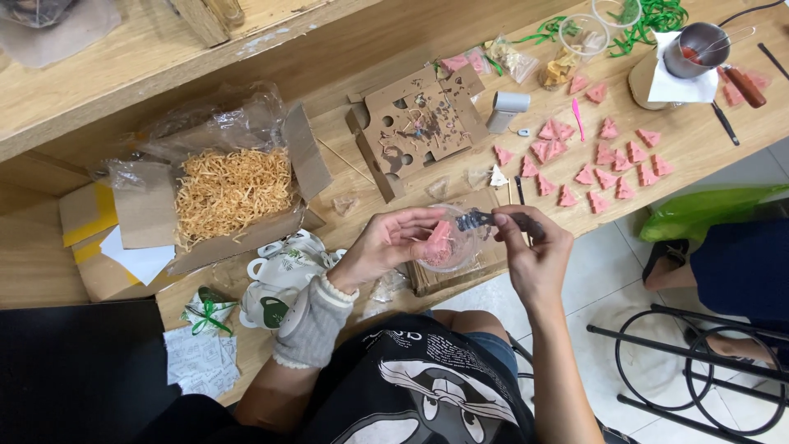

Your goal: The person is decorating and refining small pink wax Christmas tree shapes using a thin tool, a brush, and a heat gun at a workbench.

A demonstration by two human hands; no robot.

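Left hand (pixel 393 240) half-hides a pink piece (pixel 441 238); right hand's (pixel 530 247) dark tool (pixel 477 219) blurs.

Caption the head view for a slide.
Left hand holds a clear cup of pink pieces; right hand holds a dark tool at it.

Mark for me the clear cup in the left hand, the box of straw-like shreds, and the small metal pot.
clear cup (pixel 448 247), head view, on its pink-filled side wall.
box of shreds (pixel 233 191), head view, on the shredded filling.
metal pot (pixel 700 45), head view, on its dark inside.
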